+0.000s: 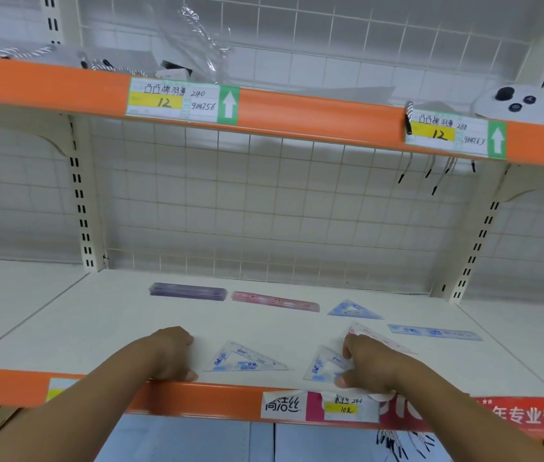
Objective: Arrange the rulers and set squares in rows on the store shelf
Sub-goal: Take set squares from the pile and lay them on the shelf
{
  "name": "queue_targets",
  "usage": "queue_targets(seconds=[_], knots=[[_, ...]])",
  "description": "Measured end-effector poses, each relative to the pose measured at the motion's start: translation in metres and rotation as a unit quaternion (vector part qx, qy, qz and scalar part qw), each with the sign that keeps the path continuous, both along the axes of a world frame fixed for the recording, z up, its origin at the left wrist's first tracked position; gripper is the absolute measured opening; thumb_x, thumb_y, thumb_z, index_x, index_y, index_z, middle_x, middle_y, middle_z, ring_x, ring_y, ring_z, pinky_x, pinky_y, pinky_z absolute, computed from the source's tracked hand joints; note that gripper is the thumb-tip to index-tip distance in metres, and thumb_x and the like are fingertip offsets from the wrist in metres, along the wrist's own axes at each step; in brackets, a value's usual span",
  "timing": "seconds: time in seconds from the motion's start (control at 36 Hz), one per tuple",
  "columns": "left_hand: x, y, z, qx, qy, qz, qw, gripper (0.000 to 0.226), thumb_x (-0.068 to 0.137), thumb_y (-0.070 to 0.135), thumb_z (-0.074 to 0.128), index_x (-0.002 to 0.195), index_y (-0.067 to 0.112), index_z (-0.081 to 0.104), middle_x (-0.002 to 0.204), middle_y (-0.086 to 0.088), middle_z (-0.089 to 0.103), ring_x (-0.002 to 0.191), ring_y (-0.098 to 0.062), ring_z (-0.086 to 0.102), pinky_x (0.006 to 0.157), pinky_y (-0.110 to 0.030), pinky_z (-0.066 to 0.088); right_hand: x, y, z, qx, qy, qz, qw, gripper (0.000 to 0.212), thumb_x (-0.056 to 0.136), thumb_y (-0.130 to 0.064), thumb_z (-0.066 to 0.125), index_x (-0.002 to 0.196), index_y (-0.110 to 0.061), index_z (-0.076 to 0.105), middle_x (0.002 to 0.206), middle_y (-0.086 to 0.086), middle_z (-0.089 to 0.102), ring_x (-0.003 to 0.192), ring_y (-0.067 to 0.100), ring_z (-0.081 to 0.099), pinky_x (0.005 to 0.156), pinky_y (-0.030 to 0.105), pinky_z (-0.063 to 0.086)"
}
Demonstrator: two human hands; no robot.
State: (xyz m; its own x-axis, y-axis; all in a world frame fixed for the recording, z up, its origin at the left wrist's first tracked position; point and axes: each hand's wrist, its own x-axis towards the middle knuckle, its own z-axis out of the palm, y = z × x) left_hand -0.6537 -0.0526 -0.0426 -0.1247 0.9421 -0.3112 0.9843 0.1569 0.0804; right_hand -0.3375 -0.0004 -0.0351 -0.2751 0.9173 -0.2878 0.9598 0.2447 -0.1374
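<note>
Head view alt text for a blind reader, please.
At a white store shelf, the right hand grips a blue set square; the left hand rests beside another set square. A purple ruler stack, a pink ruler and a blue ruler lie behind.

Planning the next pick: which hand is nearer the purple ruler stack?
Left. The left hand lies in front of the purple ruler stack; the right hand, gripping a blue set square, is farther right.
</note>
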Motion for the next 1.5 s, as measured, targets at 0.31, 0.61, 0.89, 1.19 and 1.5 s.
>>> queue_targets(seconds=[0.31, 0.61, 0.89, 1.19, 1.5], knots=[[-0.003, 0.003, -0.003, -0.008, 0.007, -0.003, 1.0, 0.077, 0.086, 0.048, 0.061, 0.147, 0.015, 0.029, 0.152, -0.002, 0.032, 0.138, -0.019, 0.034, 0.112, -0.029, 0.03, -0.007, -0.007, 0.003, 0.058, -0.026, 0.039, 0.997, 0.05, 0.088, -0.034, 0.065, 0.128, -0.018, 0.04, 0.123, 0.006, 0.054, 0.107, 0.022, 0.053, 0.084, 0.031, 0.043], [-0.004, 0.006, -0.003, -0.017, 0.023, -0.017, 0.999, 0.075, 0.086, 0.05, 0.06, 0.147, 0.015, 0.031, 0.15, -0.002, 0.034, 0.137, -0.019, 0.036, 0.112, -0.03, 0.031, -0.002, -0.003, 0.003, 0.057, -0.042, 0.07, 0.995, 0.054, 0.09, -0.042, 0.057, 0.138, -0.023, 0.04, 0.134, 0.004, 0.048, 0.118, 0.023, 0.05, 0.091, 0.03, 0.041], [-0.007, 0.008, -0.005, -0.021, 0.017, -0.016, 1.0, 0.076, 0.085, 0.051, 0.061, 0.146, 0.015, 0.032, 0.149, -0.002, 0.037, 0.135, -0.019, 0.038, 0.111, -0.03, 0.033, 0.002, 0.0, 0.004, 0.034, -0.02, 0.062, 0.997, 0.054, 0.09, -0.045, 0.057, 0.139, -0.026, 0.042, 0.135, 0.001, 0.047, 0.105, 0.016, 0.048, 0.083, 0.024, 0.036], [-0.009, 0.007, -0.005, -0.023, 0.01, -0.02, 0.999, 0.075, 0.085, 0.051, 0.061, 0.145, 0.016, 0.033, 0.148, -0.001, 0.039, 0.133, -0.019, 0.041, 0.109, -0.03, 0.034, 0.004, 0.005, 0.004, 0.0, -0.02, 0.053, 0.998, 0.061, 0.088, -0.051, 0.06, 0.141, -0.025, 0.044, 0.139, 0.0, 0.047, 0.121, 0.018, 0.048, 0.095, 0.025, 0.037], [-0.009, 0.006, -0.005, -0.017, 0.004, -0.024, 1.0, 0.075, 0.085, 0.051, 0.061, 0.146, 0.015, 0.033, 0.148, -0.002, 0.038, 0.134, -0.019, 0.04, 0.11, -0.031, 0.034, 0.002, 0.009, 0.002, 0.012, -0.044, 0.071, 0.996, 0.055, 0.09, -0.044, 0.058, 0.14, -0.023, 0.044, 0.141, -0.001, 0.046, 0.124, 0.019, 0.047, 0.1, 0.027, 0.037]])
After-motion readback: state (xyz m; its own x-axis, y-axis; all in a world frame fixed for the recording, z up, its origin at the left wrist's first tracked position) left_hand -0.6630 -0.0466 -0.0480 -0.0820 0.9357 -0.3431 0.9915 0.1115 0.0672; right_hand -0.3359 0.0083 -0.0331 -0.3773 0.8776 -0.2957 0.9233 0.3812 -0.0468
